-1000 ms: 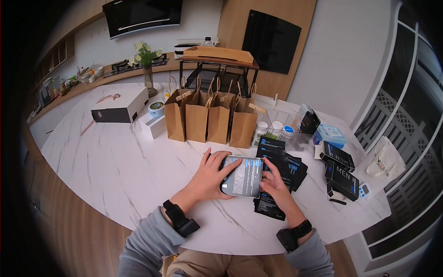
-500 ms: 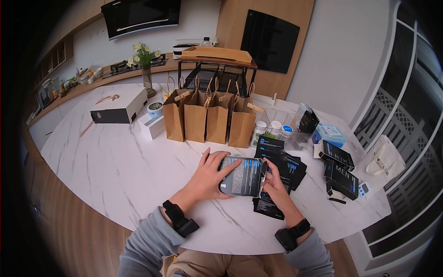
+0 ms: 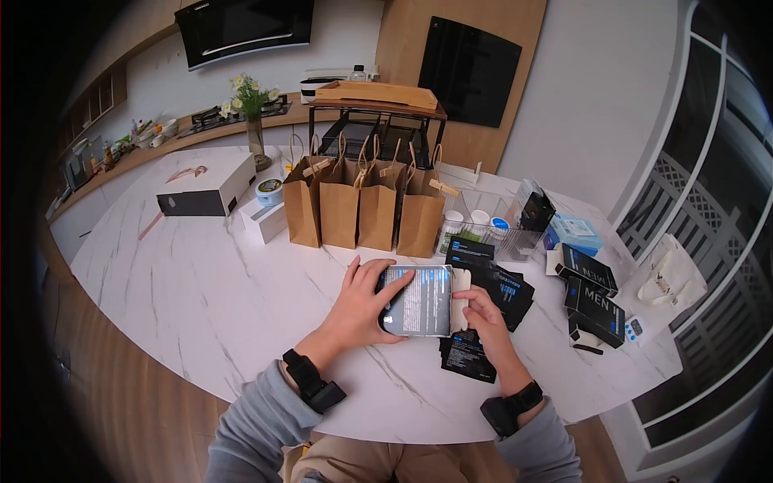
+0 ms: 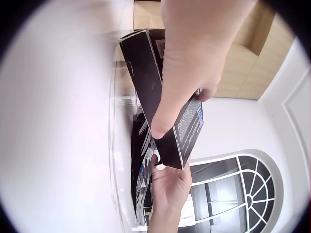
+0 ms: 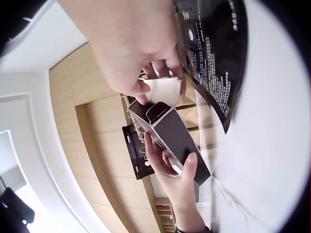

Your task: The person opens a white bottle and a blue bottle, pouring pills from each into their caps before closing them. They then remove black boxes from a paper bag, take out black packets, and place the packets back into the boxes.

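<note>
My left hand (image 3: pixel 361 304) grips a black printed cardboard box (image 3: pixel 424 311) over the table, thumb along one side and fingers across the opposite side. The box's right end is open, and a pale flap (image 3: pixel 460 299) sticks out from it. My right hand (image 3: pixel 488 324) pinches this flap between thumb and fingers. In the right wrist view the flap (image 5: pixel 165 92) shows its whitish inner face, beside the dark opening of the box (image 5: pixel 177 138). Flat black sachets (image 3: pixel 469 359) with printed text lie in an overlapping pile under and beside my right hand.
Brown paper bags (image 3: pixel 338 211) with clothespins stand in a row behind the hands. A clear divided organizer (image 3: pixel 515 241) holds white-lidded jars. Black "MEN" boxes (image 3: pixel 594 310) lie at right, near a white bag (image 3: pixel 670 274). A white gift box (image 3: pixel 208 183) sits far left.
My right hand has drawn the box's right end open, so the pale flap now shows. The left hand keeps its grip, with the box shifted slightly left.
</note>
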`<state>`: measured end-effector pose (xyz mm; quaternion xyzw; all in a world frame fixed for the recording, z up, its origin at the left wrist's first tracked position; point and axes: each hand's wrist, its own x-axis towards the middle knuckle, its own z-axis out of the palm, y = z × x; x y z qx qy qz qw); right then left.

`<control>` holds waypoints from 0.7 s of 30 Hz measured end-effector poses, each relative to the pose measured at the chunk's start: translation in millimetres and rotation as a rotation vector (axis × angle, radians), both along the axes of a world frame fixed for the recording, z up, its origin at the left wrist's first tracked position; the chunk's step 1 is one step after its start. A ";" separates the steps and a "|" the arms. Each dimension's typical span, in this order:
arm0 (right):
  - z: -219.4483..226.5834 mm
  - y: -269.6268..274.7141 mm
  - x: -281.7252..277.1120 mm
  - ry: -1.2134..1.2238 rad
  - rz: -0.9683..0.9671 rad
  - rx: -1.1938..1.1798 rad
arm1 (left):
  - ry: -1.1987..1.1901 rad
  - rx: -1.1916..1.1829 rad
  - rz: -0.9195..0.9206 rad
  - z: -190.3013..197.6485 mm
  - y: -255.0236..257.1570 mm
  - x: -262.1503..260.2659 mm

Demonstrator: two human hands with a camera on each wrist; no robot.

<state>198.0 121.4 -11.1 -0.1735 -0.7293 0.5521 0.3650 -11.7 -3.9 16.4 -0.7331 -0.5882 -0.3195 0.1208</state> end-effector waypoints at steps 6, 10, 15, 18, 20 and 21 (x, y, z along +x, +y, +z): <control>-13.3 6.6 -0.8 0.018 0.103 -0.134 | 0.055 0.016 0.004 3.7 -1.8 1.0; -24.7 9.8 -1.2 -0.024 0.063 -0.043 | 0.076 0.024 -0.016 5.3 -1.6 2.7; -31.5 13.9 1.0 -0.087 0.046 -0.019 | 0.094 0.002 -0.022 4.9 -1.7 3.7; -30.7 12.0 0.6 -0.077 0.009 -0.005 | 0.094 0.003 -0.027 4.1 -1.3 6.0; -26.1 8.4 -0.3 -0.045 -0.008 0.003 | 0.092 0.004 -0.028 4.4 -1.5 7.1; -24.6 7.5 -0.6 -0.014 -0.024 0.010 | 0.095 -0.003 -0.031 4.8 -2.0 7.4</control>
